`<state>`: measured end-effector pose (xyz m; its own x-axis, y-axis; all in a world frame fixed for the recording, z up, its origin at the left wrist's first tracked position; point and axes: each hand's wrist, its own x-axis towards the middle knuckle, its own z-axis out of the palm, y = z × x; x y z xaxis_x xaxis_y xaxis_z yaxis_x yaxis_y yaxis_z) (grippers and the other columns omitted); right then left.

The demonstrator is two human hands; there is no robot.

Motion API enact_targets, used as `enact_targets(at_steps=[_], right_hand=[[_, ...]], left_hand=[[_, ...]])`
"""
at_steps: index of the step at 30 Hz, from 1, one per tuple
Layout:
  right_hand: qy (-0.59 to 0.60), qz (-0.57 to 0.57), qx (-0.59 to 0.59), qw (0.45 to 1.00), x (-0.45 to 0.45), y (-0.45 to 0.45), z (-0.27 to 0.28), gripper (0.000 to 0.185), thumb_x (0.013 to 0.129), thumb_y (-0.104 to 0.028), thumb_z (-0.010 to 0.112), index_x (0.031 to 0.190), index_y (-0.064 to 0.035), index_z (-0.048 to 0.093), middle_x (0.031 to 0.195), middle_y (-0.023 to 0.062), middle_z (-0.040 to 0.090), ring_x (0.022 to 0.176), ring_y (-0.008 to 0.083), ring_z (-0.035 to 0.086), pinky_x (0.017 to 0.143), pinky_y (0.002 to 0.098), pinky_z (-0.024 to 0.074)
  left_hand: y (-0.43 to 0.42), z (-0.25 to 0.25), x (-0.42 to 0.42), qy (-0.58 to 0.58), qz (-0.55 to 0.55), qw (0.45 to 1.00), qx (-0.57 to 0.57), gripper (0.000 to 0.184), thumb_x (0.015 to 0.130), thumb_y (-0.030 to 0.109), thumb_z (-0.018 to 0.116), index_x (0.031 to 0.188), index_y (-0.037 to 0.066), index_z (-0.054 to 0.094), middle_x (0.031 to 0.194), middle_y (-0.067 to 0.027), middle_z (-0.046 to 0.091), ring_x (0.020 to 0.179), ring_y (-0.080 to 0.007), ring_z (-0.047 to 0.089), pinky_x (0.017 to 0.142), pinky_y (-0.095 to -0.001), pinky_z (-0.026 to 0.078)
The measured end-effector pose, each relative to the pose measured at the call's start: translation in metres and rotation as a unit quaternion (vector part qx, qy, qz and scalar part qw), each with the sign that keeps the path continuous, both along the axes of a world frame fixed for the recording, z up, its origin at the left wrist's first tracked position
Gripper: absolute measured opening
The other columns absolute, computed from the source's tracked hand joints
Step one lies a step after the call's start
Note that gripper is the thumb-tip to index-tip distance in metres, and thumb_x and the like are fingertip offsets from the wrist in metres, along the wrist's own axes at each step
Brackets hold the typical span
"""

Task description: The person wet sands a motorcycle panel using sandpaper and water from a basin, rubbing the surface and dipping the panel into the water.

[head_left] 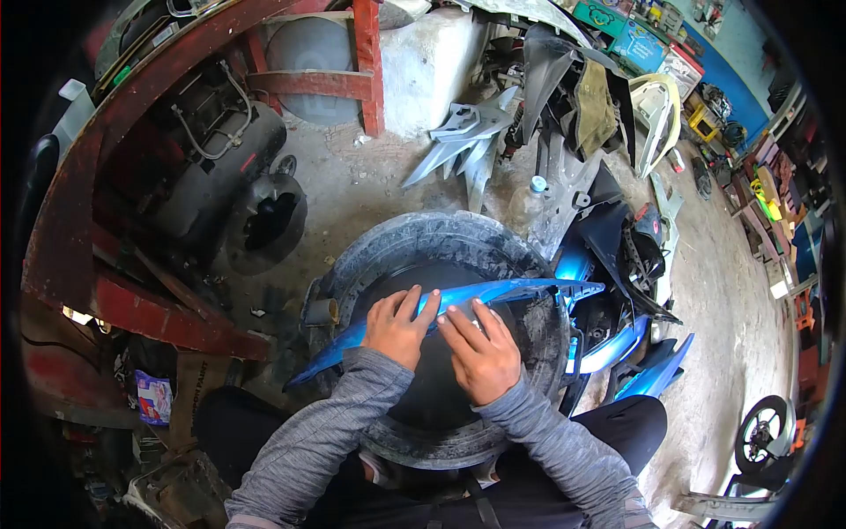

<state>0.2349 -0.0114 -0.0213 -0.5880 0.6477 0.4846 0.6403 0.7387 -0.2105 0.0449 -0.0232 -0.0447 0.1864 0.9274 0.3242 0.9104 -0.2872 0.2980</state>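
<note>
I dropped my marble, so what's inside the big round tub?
Dark, murky-looking stuff shows inside the tub. The blue panel and both hands cover part, so I can't see beneath them.

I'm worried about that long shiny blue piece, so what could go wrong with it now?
The blue piece lies across the round tub, its ends past the rim, so it might tip or slide if pushed unevenly. The left hand and right hand press near its middle, so it could perhaps bend.
</note>
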Motion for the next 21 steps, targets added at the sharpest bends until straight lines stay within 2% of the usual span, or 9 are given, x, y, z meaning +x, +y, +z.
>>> enact_targets(at_steps=[3,7,9,13,15,17,18,20,21], right_hand=[[-0.003,-0.039,-0.002,0.999,0.011,0.011,0.004,0.05,0.076,-0.005,0.069,0.126,-0.0062,0.066,0.133,0.013,0.061,0.124,0.0442,0.055,0.104,0.0525,0.0455],[0.001,-0.028,0.003,1.0,0.001,0.011,0.006,0.049,0.076,-0.004,0.069,0.125,-0.0048,0.067,0.131,0.0132,0.064,0.125,0.0457,0.054,0.104,0.0529,0.0454],[0.017,-0.014,-0.007,1.0,0.001,0.005,0.004,0.052,0.073,0.0,0.067,0.124,-0.0066,0.068,0.13,0.0136,0.065,0.127,0.0434,0.054,0.107,0.052,0.0433],[-0.007,-0.047,0.01,0.999,0.015,0.018,0.001,0.048,0.076,-0.003,0.068,0.124,-0.0054,0.067,0.129,0.0138,0.065,0.125,0.0448,0.055,0.103,0.0532,0.0458],[0.018,-0.058,-0.003,0.998,0.008,0.019,-0.003,0.053,0.073,0.002,0.064,0.125,-0.0071,0.068,0.131,0.0136,0.065,0.128,0.0417,0.054,0.107,0.0517,0.0433],[0.019,-0.049,0.0,0.999,0.005,0.011,-0.002,0.054,0.072,0.002,0.064,0.125,-0.0077,0.068,0.13,0.0139,0.065,0.126,0.0425,0.055,0.108,0.0507,0.043],[0.026,-0.04,-0.01,0.999,0.008,0.01,-0.002,0.053,0.072,0.002,0.064,0.125,-0.0078,0.068,0.131,0.0139,0.065,0.126,0.0422,0.055,0.108,0.0503,0.043],[0.031,-0.062,-0.005,0.998,0.018,0.019,-0.009,0.053,0.072,0.002,0.064,0.124,-0.007,0.068,0.131,0.0144,0.065,0.126,0.0409,0.056,0.108,0.049,0.0433],[0.035,-0.086,-0.017,0.996,0.022,0.025,-0.007,0.05,0.075,0.0,0.066,0.125,-0.0052,0.067,0.13,0.0157,0.064,0.126,0.0419,0.055,0.106,0.0515,0.0442]], left_hand=[[-0.001,0.004,-0.002,0.007,-0.001,1.0,-0.003,0.067,0.079,-0.003,0.06,0.143,0.015,0.055,0.138,-0.0155,0.056,0.123,-0.0337,0.055,0.105,-0.0472,0.043],[0.0,-0.001,0.0,-0.001,0.003,1.0,0.01,0.067,0.078,-0.005,0.061,0.141,0.014,0.056,0.136,-0.0142,0.058,0.122,-0.0332,0.055,0.104,-0.0469,0.043],[0.001,0.002,-0.001,-0.004,0.0,1.0,0.01,0.066,0.078,-0.005,0.061,0.141,0.014,0.056,0.135,-0.014,0.058,0.122,-0.0331,0.055,0.104,-0.0467,0.044],[-0.001,0.001,-0.003,-0.001,0.0,1.0,0.008,0.065,0.078,-0.005,0.06,0.14,0.015,0.057,0.135,-0.014,0.058,0.121,-0.033,0.056,0.104,-0.0467,0.044],[-0.001,-0.001,-0.003,-0.003,0.001,1.0,0.009,0.065,0.079,-0.005,0.06,0.14,0.015,0.057,0.135,-0.014,0.058,0.121,-0.033,0.056,0.104,-0.0469,0.044],[0.001,0.0,-0.006,0.016,-0.005,1.0,0.021,0.055,0.086,0.006,0.058,0.14,0.016,0.055,0.132,-0.0136,0.059,0.119,-0.0317,0.056,0.103,-0.0468,0.044],[0.002,0.0,-0.007,0.019,-0.008,1.0,0.022,0.055,0.086,0.006,0.058,0.14,0.016,0.055,0.132,-0.0136,0.059,0.119,-0.0317,0.056,0.103,-0.0468,0.044],[0.002,-0.002,-0.01,0.004,-0.013,1.0,0.027,0.068,0.078,-0.005,0.06,0.142,0.02,0.056,0.134,-0.0124,0.057,0.121,-0.0322,0.056,0.104,-0.047,0.044],[0.003,-0.003,-0.01,0.004,-0.013,1.0,0.028,0.068,0.078,-0.005,0.06,0.142,0.02,0.056,0.134,-0.0124,0.057,0.121,-0.0322,0.056,0.104,-0.047,0.044]])
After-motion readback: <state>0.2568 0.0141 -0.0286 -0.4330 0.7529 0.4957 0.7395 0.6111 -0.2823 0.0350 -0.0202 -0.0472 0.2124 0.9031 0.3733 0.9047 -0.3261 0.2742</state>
